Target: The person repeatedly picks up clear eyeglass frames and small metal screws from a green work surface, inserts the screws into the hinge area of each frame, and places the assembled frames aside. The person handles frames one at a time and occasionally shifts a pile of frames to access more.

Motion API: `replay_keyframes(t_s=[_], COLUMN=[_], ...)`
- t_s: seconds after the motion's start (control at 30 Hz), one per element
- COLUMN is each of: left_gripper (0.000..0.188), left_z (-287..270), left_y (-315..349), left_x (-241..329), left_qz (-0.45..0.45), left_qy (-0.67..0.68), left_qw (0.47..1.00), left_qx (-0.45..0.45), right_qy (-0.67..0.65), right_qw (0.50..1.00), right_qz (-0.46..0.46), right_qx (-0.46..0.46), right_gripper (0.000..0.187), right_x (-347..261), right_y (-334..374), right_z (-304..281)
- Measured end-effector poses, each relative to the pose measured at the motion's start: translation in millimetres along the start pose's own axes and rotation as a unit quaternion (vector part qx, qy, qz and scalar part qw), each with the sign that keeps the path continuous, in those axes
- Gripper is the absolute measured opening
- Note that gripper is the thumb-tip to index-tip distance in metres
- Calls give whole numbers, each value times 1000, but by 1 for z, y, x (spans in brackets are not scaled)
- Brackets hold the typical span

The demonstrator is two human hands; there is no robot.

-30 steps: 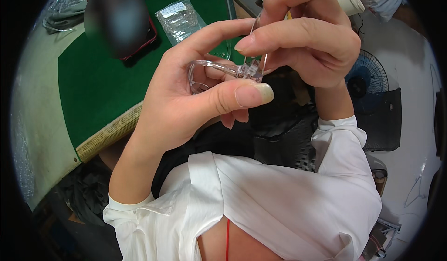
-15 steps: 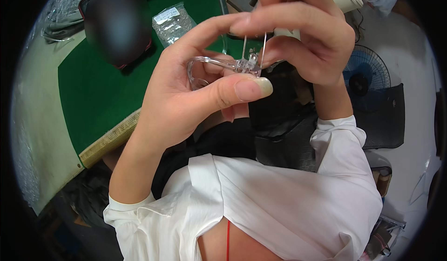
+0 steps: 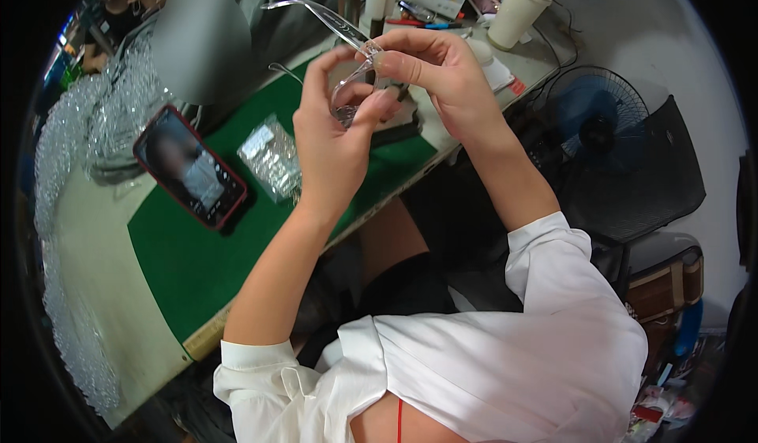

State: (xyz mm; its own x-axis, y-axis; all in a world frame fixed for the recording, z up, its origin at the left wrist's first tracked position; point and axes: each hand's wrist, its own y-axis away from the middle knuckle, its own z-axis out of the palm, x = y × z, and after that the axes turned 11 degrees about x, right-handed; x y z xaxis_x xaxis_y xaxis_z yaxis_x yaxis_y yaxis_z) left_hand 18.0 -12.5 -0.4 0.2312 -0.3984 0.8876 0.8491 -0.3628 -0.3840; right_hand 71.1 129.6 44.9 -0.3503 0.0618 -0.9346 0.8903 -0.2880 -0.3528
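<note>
A pair of clear plastic eyeglasses point(image 3: 335, 24) is held up over the table between both hands. One temple arm sticks out toward the far left. My left hand point(image 3: 330, 147) is closed around the front of the frame, thumb and fingers on the rim. At the hinge end of that temple, my right hand point(image 3: 450, 76) pinches the eyeglasses between thumb and fingers. My fingers hide part of the frame and the hinge. Below and left of the hands lies a small clear plastic bag point(image 3: 271, 159) with a white label; its contents are unclear.
A phone point(image 3: 191, 167) with a lit screen lies on the green mat point(image 3: 174, 261). Bubble wrap point(image 3: 67, 245) covers the table's left edge. A white cup point(image 3: 519, 13) stands at the far right among clutter. Right of the table are a fan point(image 3: 596, 115) and a black chair point(image 3: 655, 159).
The view has shifted, showing more of the table's far side. The eyeglasses have turned, so a temple now points up and left. My right hand has moved onto the hinge area.
</note>
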Motion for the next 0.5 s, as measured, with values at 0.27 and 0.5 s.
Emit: replay_keyframes(t_s=[0.27, 0.5], left_gripper=[14, 12], left_z=[31, 40], left_y=[-27, -46], left_x=[-23, -35], left_qz=[71, 86], left_qy=[-29, -44], left_qw=[997, 994], left_qx=[25, 60], right_qy=[15, 70], right_qw=[998, 990], right_qz=[-18, -71], right_qx=[61, 103], right_gripper=[23, 17], right_x=[8, 18], right_y=[-39, -59], right_z=[-34, -44])
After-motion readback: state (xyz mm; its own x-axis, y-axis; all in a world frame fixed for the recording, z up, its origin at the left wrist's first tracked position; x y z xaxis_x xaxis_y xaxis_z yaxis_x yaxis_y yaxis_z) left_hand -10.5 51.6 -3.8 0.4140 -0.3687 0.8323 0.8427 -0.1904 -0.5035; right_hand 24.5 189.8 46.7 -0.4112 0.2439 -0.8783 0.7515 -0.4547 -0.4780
